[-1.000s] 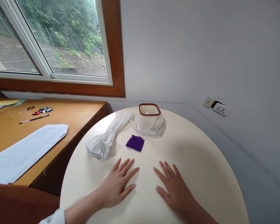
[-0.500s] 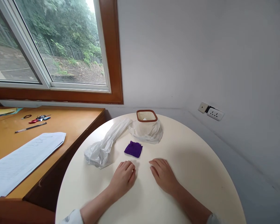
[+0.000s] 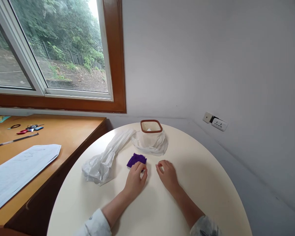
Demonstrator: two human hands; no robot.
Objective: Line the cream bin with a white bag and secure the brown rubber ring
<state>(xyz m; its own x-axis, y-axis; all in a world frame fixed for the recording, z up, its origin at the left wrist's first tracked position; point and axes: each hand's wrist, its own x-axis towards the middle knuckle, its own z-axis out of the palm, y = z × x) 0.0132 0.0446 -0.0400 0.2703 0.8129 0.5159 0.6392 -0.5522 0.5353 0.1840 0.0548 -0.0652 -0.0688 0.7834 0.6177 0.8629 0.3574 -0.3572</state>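
A small purple cloth (image 3: 135, 159) lies on the round white table (image 3: 147, 209), its near edge partly covered by my left hand (image 3: 136, 178). The fingers of that hand are curved over the cloth's near side, with a gap between thumb and forefinger. To the right of the cloth and apart from it is my right hand (image 3: 167, 175), low over the table. Its thumb and fingers are bent towards each other, and I see nothing between them. Whether the left fingertips touch the cloth is hard to make out.
Behind the cloth stands a brown-rimmed basket (image 3: 151, 131) wrapped in a thin whitish plastic bag (image 3: 149, 146). A crumpled white plastic bag (image 3: 102, 164) lies to the left. Papers (image 3: 27, 167), a pen (image 3: 18, 139) and keys (image 3: 32, 127) rest on the wooden desk (image 3: 71, 127).
Both hands have moved forward, the left one reaching over the cloth's near edge. The right thumb and fingers have come closer together. The view has shifted slightly.
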